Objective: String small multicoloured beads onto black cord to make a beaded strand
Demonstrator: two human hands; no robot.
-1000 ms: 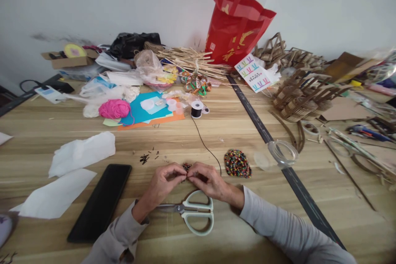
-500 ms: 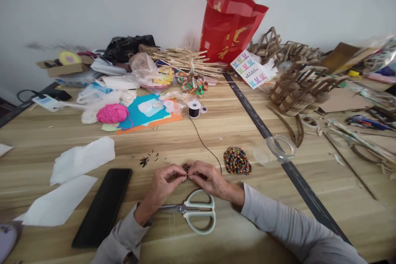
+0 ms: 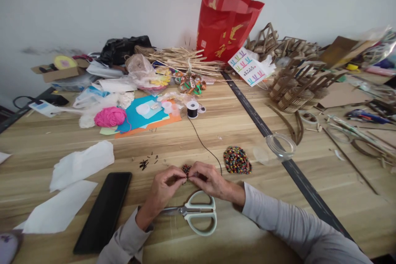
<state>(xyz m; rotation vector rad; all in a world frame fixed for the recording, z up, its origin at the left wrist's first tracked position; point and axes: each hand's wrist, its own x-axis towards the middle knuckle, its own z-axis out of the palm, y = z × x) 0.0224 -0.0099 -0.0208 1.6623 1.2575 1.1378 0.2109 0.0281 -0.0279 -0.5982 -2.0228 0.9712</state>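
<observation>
My left hand (image 3: 169,181) and my right hand (image 3: 206,179) meet fingertip to fingertip, each closed in a pinch on thin black cord (image 3: 202,144); the pinched bit is tiny and hard to see. That cord runs from a spool (image 3: 192,110) and passes behind my right hand. A small cluster of coloured beads (image 3: 186,168) shows just beyond the fingertips, partly hidden. Below my hands lie scissors (image 3: 200,213) with pale handles, their blade tips hidden by my left wrist. Right of my right hand, a coiled string of multicoloured beads (image 3: 237,160) rests on the table.
Short black pieces (image 3: 144,164) lie beyond my left hand. A black phone (image 3: 103,212) and white paper sheets (image 3: 82,159) are at the left. Pink yarn (image 3: 110,116), a red bag (image 3: 227,24), small woven baskets (image 3: 295,97) and a clear tubing coil (image 3: 281,146) stand farther out.
The view has shifted slightly. My hands keep the same fingertip pinch, with hardly any movement between them; the things on the table stay in place.
</observation>
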